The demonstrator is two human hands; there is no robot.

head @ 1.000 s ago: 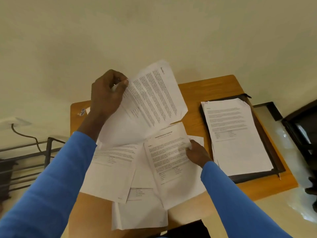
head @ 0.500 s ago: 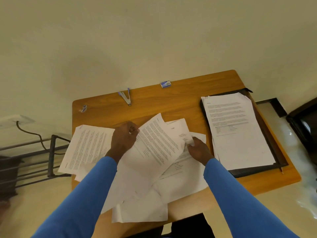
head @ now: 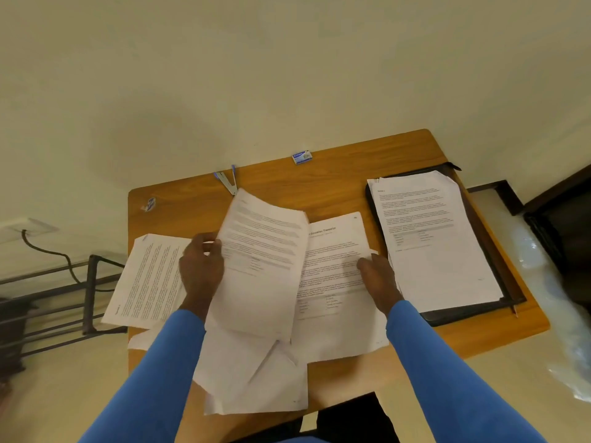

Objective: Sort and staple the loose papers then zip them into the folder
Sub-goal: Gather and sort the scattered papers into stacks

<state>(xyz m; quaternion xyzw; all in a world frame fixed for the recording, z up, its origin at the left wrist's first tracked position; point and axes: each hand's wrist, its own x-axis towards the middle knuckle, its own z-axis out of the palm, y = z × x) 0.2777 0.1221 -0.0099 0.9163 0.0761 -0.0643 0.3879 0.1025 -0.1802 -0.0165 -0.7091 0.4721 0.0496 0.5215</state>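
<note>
Loose printed papers lie overlapping on the front of the wooden table. My left hand grips the left edge of one printed sheet and holds it raised over the pile. My right hand rests on a sheet headed with a title and pinches its right edge. One sheet lies apart at the left, hanging over the table edge. A stack of papers lies in the open black zip folder at the right. A stapler lies open at the back.
A small staple box sits near the table's back edge and a small blue-and-white object lies at the back left corner. A metal rack and a wall socket with a cable stand at the left. Dark furniture is at the right.
My left hand laid one sheet down at the left, then took hold of another sheet and lifted it. My right hand stayed on the titled sheet, which is now uncovered.
</note>
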